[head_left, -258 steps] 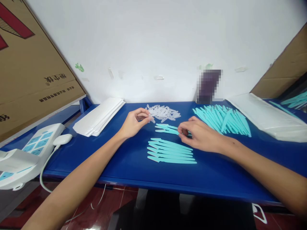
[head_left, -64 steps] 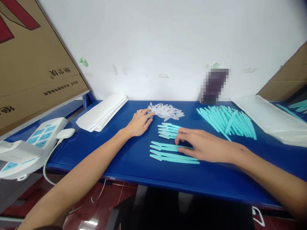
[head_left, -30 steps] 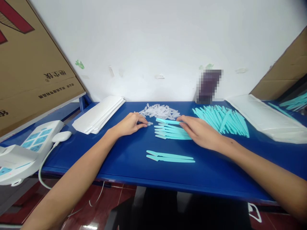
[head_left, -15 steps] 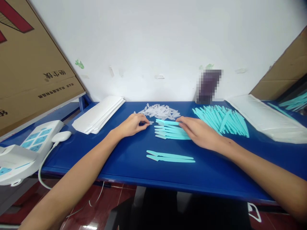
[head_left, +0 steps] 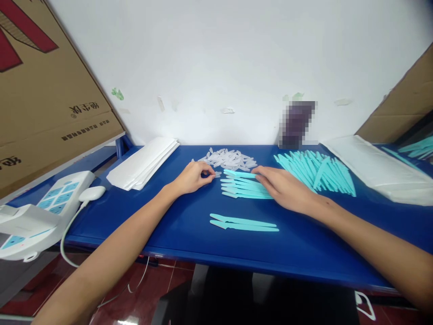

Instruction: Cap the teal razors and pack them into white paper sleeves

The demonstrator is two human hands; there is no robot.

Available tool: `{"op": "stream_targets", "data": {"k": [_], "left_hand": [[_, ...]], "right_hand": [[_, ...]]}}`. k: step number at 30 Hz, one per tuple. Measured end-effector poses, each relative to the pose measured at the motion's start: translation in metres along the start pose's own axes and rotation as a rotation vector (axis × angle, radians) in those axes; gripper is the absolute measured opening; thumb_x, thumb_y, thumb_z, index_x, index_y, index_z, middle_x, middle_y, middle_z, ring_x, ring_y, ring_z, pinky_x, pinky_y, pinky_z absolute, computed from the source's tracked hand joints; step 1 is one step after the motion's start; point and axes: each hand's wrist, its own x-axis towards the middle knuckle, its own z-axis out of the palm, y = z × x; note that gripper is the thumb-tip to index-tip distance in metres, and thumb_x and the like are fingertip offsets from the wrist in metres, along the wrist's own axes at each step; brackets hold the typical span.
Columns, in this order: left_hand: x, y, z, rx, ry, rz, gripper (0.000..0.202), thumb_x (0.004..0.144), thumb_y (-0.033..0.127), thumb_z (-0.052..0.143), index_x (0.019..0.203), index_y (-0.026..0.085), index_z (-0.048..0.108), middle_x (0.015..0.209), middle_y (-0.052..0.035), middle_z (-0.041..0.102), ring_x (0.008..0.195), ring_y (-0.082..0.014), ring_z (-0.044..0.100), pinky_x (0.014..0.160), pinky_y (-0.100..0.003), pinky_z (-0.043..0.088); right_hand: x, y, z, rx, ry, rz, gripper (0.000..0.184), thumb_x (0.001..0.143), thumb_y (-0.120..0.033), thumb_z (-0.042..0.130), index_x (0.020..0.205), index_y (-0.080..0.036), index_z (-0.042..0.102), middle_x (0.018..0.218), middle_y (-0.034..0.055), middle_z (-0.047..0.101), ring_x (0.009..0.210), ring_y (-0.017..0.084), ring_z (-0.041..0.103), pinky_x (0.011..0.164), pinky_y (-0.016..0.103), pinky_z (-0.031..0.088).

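We see a blue tabletop (head_left: 189, 234) spanning the frame. On it we have a white power strip (head_left: 64, 188) at left, white sleeves (head_left: 144, 163) left of centre, heaped translucent caps (head_left: 232, 159) mid-frame, a turquoise row (head_left: 241, 186) just below, a separate turquoise pair (head_left: 243, 223) lower down, a turquoise pile (head_left: 316, 171) right of centre and plastic packs (head_left: 382, 169) at right.

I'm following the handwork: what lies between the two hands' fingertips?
In the head view, a small clear piece at the left hand, then the turquoise stick that the right hand pinches.
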Motion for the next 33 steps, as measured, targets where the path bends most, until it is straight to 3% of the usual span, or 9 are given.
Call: {"op": "stream_targets", "data": {"k": [7, 11, 20, 27, 33], "left_hand": [[0.008, 0.000, 0.006, 0.026, 0.028, -0.055, 0.023, 0.091, 0.040, 0.066, 0.086, 0.021, 0.077, 0.112, -0.0070, 0.074, 0.093, -0.0228, 0.067, 0.086, -0.038, 0.050], [0.009, 0.001, 0.006, -0.029, 0.034, -0.056, 0.015, 0.089, 0.034, 0.069, 0.084, 0.023, 0.078, 0.103, -0.0030, 0.078, 0.099, -0.0243, 0.069, 0.093, -0.040, 0.048], [0.007, 0.002, 0.008, -0.192, 0.094, -0.107, 0.010, 0.082, 0.028, 0.077, 0.081, 0.019, 0.074, 0.080, -0.0017, 0.076, 0.074, -0.0166, 0.069, 0.074, -0.029, 0.054], [0.001, 0.007, 0.006, -0.112, 0.029, 0.079, 0.016, 0.091, 0.027, 0.066, 0.106, 0.019, 0.066, 0.092, -0.0026, 0.074, 0.085, -0.0154, 0.071, 0.077, -0.027, 0.055], [-0.002, 0.011, 0.004, -0.041, 0.183, 0.189, 0.018, 0.092, 0.028, 0.065, 0.108, 0.019, 0.066, 0.097, -0.0039, 0.075, 0.085, -0.0142, 0.071, 0.079, -0.026, 0.056]], "right_hand": [[0.001, 0.003, 0.002, -0.003, 0.016, -0.014, 0.035, 0.106, -0.035, 0.031, 0.120, -0.021, 0.060, 0.114, 0.0102, 0.072, 0.098, 0.028, 0.070, 0.077, 0.037, 0.051], [0.001, 0.005, 0.002, -0.016, 0.020, -0.011, 0.035, 0.106, -0.034, 0.031, 0.119, -0.021, 0.060, 0.114, 0.0105, 0.072, 0.099, 0.028, 0.070, 0.074, 0.037, 0.050], [0.001, 0.006, 0.002, 0.007, 0.032, -0.017, 0.038, 0.107, -0.037, 0.029, 0.123, -0.021, 0.059, 0.120, 0.0110, 0.070, 0.105, 0.029, 0.068, 0.080, 0.039, 0.051], [0.001, 0.007, 0.004, 0.035, 0.020, -0.070, 0.039, 0.107, -0.039, 0.028, 0.124, -0.021, 0.059, 0.116, 0.0118, 0.069, 0.101, 0.028, 0.066, 0.083, 0.040, 0.050], [0.000, 0.005, 0.002, 0.016, 0.015, -0.063, 0.041, 0.107, -0.040, 0.027, 0.125, -0.021, 0.058, 0.108, 0.0110, 0.066, 0.092, 0.026, 0.065, 0.079, 0.039, 0.049]]}}
